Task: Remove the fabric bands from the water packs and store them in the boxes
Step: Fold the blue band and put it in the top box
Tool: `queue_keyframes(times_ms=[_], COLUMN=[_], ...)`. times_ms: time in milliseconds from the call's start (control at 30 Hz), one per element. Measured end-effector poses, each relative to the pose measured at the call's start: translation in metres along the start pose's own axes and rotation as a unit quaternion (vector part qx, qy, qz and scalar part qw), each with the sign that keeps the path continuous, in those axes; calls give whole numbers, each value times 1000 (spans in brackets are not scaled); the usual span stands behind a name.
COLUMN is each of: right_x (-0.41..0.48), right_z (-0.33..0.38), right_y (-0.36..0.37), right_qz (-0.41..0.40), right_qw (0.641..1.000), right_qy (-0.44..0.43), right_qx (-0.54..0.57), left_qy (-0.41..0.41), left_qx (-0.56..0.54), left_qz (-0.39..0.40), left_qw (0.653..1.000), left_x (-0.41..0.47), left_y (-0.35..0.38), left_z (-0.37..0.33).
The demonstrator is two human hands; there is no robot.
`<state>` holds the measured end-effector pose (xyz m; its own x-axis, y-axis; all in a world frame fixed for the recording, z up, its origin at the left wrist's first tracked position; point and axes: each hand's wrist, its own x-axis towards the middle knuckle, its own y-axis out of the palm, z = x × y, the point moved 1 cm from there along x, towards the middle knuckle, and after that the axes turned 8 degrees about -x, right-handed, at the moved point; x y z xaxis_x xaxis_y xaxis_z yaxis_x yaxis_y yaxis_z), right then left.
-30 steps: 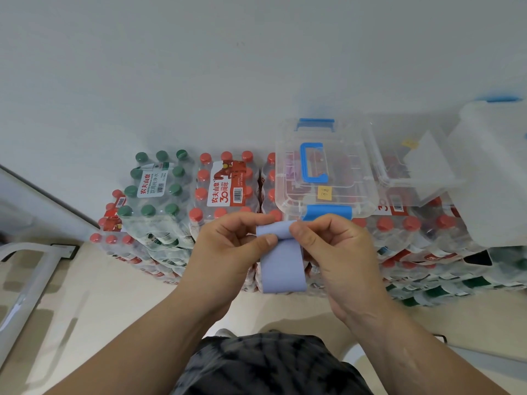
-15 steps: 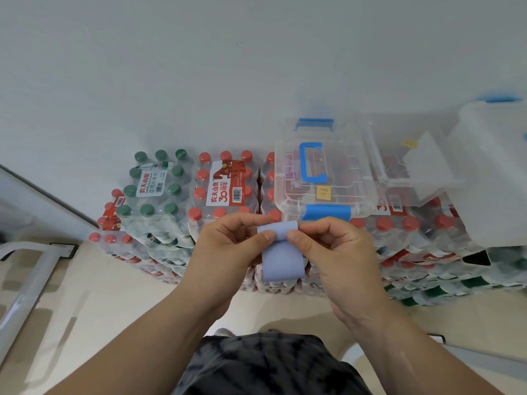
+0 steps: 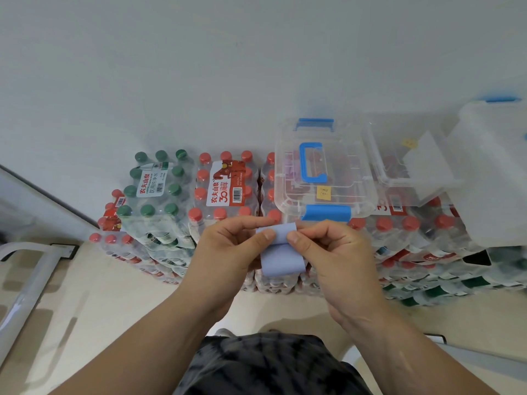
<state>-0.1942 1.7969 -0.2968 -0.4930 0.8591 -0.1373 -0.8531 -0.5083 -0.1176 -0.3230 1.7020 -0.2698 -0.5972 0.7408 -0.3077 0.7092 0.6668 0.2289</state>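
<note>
- Left hand (image 3: 231,249) and right hand (image 3: 333,258) meet in front of the stacked water, at mid-frame.
- Pale blue fabric band (image 3: 281,260) is held between them, off the packs and outside any box.
- Its upper end is rolled or folded over; that rolled edge sits right at the fingertips.
- The left thumb presses the roll's front left side, with the index finger curled over the top behind it: a pinch.
- The right thumb and index finger pinch the roll's right side the same way. The other fingers of both hands are curled and touch nothing I can see.
- The rest of the band hangs flat below the thumbs, between the two palms.
- Clear lidded box (image 3: 356,172) with a blue handle sits on the packs just beyond the hands; its blue latch (image 3: 326,212) is just above the roll.
- Red-capped water pack (image 3: 225,183) and green-capped water pack (image 3: 154,183) lie to the left of the box.
- A second clear box (image 3: 399,155) sits to the right.
</note>
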Motion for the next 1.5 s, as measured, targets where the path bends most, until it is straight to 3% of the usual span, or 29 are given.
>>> queue_keyframes(times_ms=[300,667,1000,1233,1500], right_x=[0,0,7,17,35], right_z=[8,10,18,21,31], right_y=[-1,-2,3,-1,3], right_qz=[-4,-2,4,-45,-96], right_qw=[998,999,999,999,981], right_qy=[14,-2,26,24,88], right_qx=[55,36,25,15,144], left_qy=[31,-4,36,-6,-12], left_qx=[5,-25,3,-26,17], left_qz=[15,28,20,79,173], left_qw=[999,999,999,997,985], left_x=[0,0,11,29,58], left_y=[2,-1,-3,-1,5], left_z=[-5,-9,-18,-27,-38])
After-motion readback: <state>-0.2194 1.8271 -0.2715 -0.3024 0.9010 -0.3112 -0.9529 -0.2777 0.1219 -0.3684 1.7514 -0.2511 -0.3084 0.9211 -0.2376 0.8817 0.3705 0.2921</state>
